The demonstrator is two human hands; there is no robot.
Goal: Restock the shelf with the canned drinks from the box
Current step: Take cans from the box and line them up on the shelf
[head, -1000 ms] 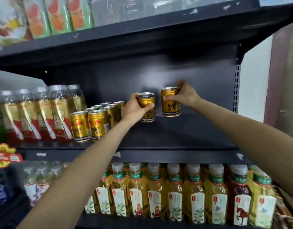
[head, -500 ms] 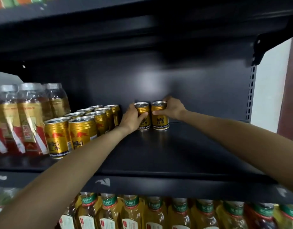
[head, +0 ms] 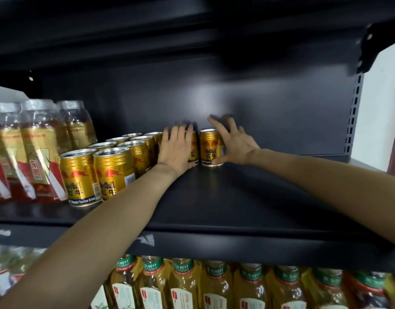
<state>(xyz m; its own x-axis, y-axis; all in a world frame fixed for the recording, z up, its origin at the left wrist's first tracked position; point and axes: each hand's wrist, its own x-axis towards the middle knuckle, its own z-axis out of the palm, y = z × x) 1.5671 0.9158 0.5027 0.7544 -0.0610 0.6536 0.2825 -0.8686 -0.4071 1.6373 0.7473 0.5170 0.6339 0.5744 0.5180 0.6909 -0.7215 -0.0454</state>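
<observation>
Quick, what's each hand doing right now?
Left hand: open, fingers straight, against a gold can.
Right hand: open, fingers spread beside another can.

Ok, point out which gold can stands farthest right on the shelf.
The gold can beside the right hand, at the back of the shelf. Nothing stands right of it; every other can sits to its left.
</observation>
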